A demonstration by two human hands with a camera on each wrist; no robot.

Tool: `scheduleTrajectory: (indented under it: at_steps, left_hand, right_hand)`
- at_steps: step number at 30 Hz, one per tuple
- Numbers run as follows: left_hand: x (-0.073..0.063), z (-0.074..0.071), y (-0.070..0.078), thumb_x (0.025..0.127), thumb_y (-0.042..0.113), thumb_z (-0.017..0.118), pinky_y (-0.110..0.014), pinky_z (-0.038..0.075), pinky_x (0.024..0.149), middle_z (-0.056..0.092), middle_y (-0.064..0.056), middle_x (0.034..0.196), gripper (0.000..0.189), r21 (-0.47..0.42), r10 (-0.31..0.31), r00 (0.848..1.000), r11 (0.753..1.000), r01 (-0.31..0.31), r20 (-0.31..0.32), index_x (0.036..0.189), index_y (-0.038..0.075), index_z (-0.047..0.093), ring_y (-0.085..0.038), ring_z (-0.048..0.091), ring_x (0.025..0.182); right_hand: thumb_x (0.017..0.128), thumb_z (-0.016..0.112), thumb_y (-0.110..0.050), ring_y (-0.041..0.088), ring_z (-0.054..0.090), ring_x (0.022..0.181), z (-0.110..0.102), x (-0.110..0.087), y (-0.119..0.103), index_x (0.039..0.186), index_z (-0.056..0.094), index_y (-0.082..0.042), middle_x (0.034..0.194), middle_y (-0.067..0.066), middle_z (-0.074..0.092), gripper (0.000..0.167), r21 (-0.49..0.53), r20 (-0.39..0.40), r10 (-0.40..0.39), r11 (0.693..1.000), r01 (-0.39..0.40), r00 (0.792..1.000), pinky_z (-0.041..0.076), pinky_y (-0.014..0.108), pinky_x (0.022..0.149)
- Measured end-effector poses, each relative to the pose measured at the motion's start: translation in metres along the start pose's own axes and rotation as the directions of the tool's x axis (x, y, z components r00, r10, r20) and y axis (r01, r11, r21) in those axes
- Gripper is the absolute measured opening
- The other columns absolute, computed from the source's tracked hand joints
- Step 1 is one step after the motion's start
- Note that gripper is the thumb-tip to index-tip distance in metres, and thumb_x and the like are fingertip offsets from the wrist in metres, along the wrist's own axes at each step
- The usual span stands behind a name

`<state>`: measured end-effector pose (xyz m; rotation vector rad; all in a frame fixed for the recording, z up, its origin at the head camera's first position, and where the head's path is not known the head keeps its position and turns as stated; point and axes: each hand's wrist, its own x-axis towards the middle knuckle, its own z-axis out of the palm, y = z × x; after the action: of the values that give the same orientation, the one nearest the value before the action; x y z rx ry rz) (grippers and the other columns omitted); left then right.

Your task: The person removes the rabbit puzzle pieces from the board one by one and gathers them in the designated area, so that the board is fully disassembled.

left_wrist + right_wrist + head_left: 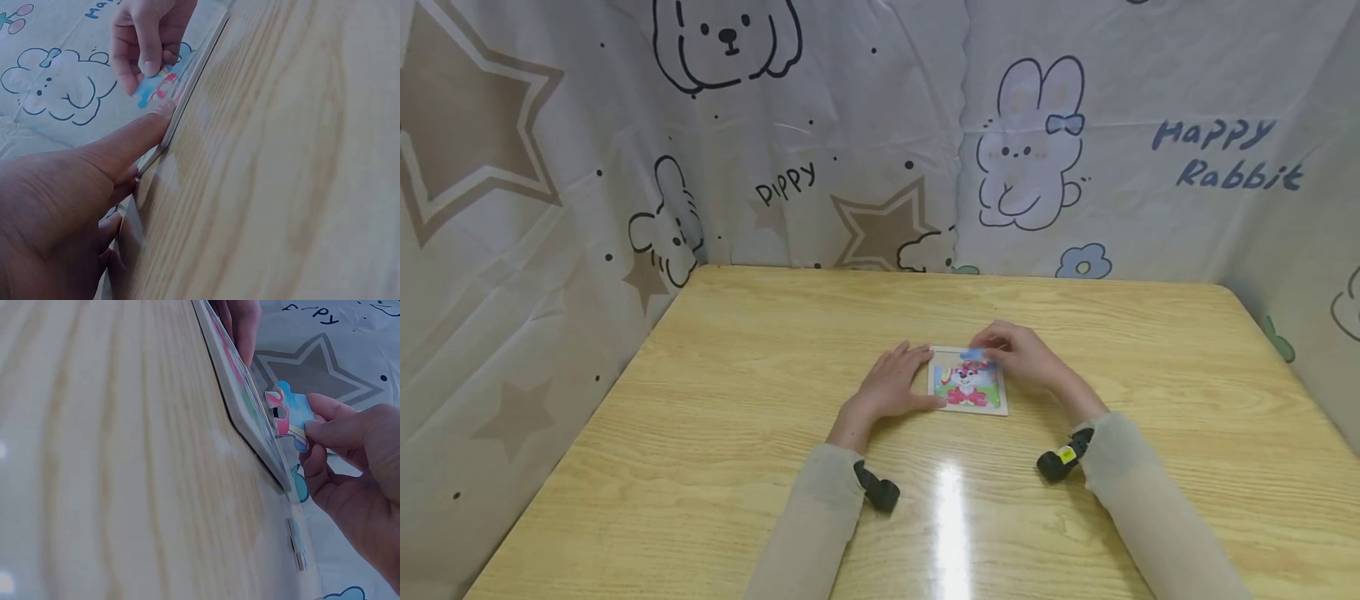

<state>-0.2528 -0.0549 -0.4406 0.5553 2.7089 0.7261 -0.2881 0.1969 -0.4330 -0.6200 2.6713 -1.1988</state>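
Note:
A small square jigsaw puzzle lies in its pale frame on the table, showing a pink cartoon animal on green and blue. My left hand steadies the frame's left side, fingers stretched towards the far left corner. Its thumb lies over the near edge. With thumb and fingertips, my right hand pinches a puzzle piece over the far right part of the picture. The piece is blue and pink with part of an eye, and stands tilted in the right wrist view. A bare strip of frame bed shows at the far left.
The pale wood table stretches around the puzzle. In the right wrist view, another small flat piece lies on the table beyond the frame. A printed curtain hangs along the back and sides. Dark wrist cameras sit on both sleeves.

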Motion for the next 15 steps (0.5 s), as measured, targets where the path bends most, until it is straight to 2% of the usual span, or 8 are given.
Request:
scheduleTrajectory:
  at_steps: [7, 15]
  left_hand:
    - [-0.001, -0.001, 0.001, 0.086, 0.050, 0.070, -0.044, 0.007, 0.128, 0.027, 0.001, 0.163, 0.084, 0.002, 0.009, 1.000, 1.000, -0.009, -0.005, 0.154, 0.018, 0.032, -0.023, 0.009, 0.155]
    - [-0.001, 0.000, 0.000, 0.086, 0.051, 0.069, -0.043, 0.006, 0.128, 0.026, 0.001, 0.163, 0.085, 0.013, 0.011, 1.000, 1.000, -0.011, -0.003, 0.154, 0.018, 0.031, -0.023, 0.009, 0.155]
  right_hand:
    - [0.096, 0.055, -0.003, 0.033, 0.060, 0.117, -0.007, -0.008, 0.009, 0.114, 0.067, -0.008, 0.120, 0.013, 0.065, 0.022, -0.021, -0.020, 0.001, 1.000, -0.001, 1.000, 0.049, 0.052, 0.104]
    - [0.097, 0.056, -0.006, 0.034, 0.059, 0.119, -0.016, -0.017, 0.017, 0.116, 0.066, -0.009, 0.121, 0.013, 0.065, 0.022, -0.025, -0.047, 0.053, 0.998, -0.054, 0.997, 0.048, 0.052, 0.105]
